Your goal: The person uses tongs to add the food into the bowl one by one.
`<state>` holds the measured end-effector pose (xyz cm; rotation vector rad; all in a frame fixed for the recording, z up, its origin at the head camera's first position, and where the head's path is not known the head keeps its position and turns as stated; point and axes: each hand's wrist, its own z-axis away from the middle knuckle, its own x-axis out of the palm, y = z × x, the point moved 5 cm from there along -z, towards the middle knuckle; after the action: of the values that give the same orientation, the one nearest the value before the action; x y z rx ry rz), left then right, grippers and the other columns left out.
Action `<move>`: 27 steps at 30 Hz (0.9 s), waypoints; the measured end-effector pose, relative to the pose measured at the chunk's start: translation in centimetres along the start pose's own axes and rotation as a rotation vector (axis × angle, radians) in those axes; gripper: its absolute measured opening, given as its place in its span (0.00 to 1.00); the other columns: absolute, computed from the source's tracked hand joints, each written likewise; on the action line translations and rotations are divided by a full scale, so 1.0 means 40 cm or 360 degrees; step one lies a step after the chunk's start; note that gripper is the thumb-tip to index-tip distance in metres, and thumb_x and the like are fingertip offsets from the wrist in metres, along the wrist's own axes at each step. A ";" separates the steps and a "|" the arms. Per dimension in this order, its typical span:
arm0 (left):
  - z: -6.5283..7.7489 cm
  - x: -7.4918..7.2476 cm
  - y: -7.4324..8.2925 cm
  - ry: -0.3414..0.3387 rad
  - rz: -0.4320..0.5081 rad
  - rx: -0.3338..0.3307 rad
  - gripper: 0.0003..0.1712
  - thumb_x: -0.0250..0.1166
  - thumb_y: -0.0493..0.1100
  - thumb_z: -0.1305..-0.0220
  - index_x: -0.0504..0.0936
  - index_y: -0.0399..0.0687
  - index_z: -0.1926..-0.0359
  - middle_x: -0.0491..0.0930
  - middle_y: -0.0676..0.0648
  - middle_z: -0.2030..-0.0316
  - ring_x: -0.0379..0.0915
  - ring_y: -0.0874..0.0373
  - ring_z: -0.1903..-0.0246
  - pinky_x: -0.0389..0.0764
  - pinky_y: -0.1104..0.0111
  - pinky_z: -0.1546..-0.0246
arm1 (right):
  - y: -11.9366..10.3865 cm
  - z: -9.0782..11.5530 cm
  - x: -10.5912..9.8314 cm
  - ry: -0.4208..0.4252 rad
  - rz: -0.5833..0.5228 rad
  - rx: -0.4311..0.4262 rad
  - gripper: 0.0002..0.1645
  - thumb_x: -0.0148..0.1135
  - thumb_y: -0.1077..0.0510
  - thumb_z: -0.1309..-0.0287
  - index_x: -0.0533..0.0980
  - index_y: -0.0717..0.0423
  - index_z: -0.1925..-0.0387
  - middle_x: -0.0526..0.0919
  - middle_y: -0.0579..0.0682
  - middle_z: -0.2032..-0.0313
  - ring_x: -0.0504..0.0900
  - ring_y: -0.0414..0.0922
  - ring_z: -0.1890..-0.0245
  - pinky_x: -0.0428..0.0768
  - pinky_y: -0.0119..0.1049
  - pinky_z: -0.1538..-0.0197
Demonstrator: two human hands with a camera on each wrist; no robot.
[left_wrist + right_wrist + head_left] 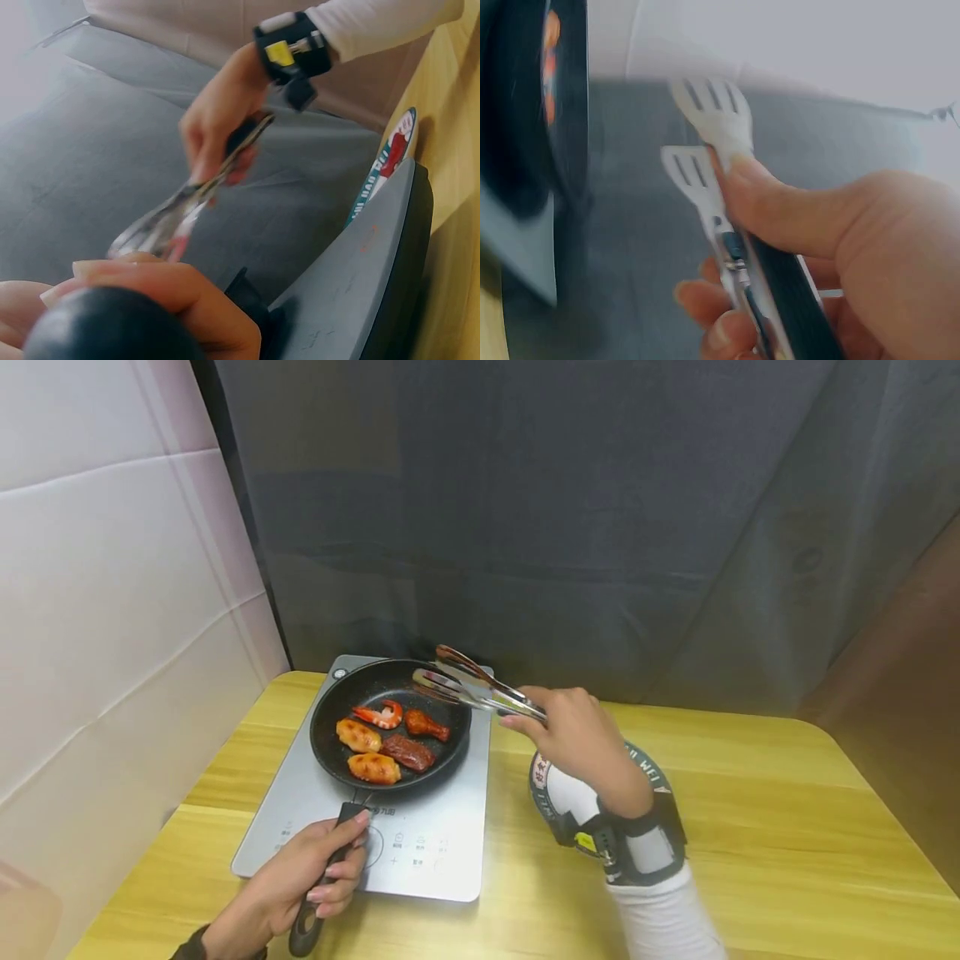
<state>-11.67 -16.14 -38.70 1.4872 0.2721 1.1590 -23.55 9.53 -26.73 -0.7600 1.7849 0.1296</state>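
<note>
My left hand (318, 877) grips the black handle of a frying pan (330, 760). In the pan lie a shrimp (388, 715), a drumstick (426, 725), a dark slab of meat (407, 752) and two chicken wing pieces (373, 768). My right hand (573, 727) holds metal tongs (487, 689) above the pan's right rim. The slotted tips of the tongs (716, 112) stand apart, with nothing between them in the right wrist view. In the left wrist view the tongs (169, 221) look blurred.
Under the pan sits a silver induction cooktop (450, 868) on the wooden table (787, 827). A round plate with printed lettering (551, 789) lies below the right forearm and is partly hidden by it. A dark curtain (525, 527) hangs behind; a pale wall (112, 568) stands at left.
</note>
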 end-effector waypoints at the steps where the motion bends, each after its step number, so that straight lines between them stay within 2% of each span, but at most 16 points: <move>1: 0.001 -0.001 0.000 -0.0001 -0.0012 -0.0003 0.20 0.38 0.50 0.22 0.62 0.46 0.71 0.58 0.57 0.84 0.57 0.69 0.91 0.63 0.77 0.89 | 0.022 0.016 -0.004 -0.0007 0.0003 0.0023 0.19 0.65 0.43 0.42 0.80 0.52 0.57 0.64 0.43 0.86 0.65 0.42 0.84 0.63 0.37 0.82; 4: 0.005 -0.003 0.001 -0.0009 -0.0035 -0.0004 0.22 0.37 0.50 0.21 0.62 0.46 0.74 0.58 0.57 0.84 0.56 0.70 0.91 0.63 0.77 0.89 | 0.089 0.063 -0.017 -0.0009 0.0055 0.0121 0.20 0.66 0.45 0.42 0.80 0.51 0.53 0.66 0.43 0.84 0.67 0.43 0.81 0.63 0.36 0.81; 9: 0.003 -0.003 0.005 -0.0029 -0.0023 0.0005 0.21 0.37 0.50 0.21 0.62 0.46 0.72 0.58 0.57 0.84 0.57 0.70 0.91 0.64 0.77 0.89 | 0.182 0.125 -0.046 -0.0040 0.0168 0.0306 0.30 0.62 0.39 0.41 0.76 0.54 0.44 0.72 0.47 0.80 0.72 0.48 0.76 0.68 0.40 0.77; 14: 0.002 0.002 0.004 -0.0038 -0.0040 -0.0006 0.22 0.37 0.50 0.21 0.62 0.47 0.74 0.57 0.57 0.85 0.56 0.70 0.91 0.63 0.77 0.89 | 0.232 0.176 -0.073 -0.0114 0.0229 0.0357 0.31 0.62 0.39 0.41 0.78 0.59 0.48 0.75 0.47 0.78 0.73 0.48 0.76 0.70 0.41 0.77; 20: 0.003 0.003 0.004 -0.0028 -0.0056 -0.0018 0.23 0.36 0.50 0.21 0.62 0.48 0.75 0.57 0.57 0.85 0.56 0.70 0.91 0.63 0.77 0.89 | 0.269 0.240 -0.091 -0.0192 0.0351 0.0337 0.27 0.64 0.40 0.42 0.79 0.59 0.54 0.73 0.46 0.80 0.73 0.47 0.79 0.71 0.44 0.79; 27: -0.002 0.005 0.006 -0.0023 -0.0025 -0.0007 0.21 0.38 0.50 0.21 0.62 0.46 0.73 0.58 0.57 0.84 0.57 0.70 0.91 0.64 0.77 0.89 | 0.310 0.306 -0.096 -0.0264 0.0420 0.0415 0.23 0.65 0.39 0.44 0.80 0.55 0.63 0.74 0.46 0.79 0.70 0.45 0.81 0.65 0.41 0.83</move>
<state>-11.74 -16.00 -38.40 1.4868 0.2707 1.1348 -19.75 26.41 -31.17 -0.3167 1.6951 0.1273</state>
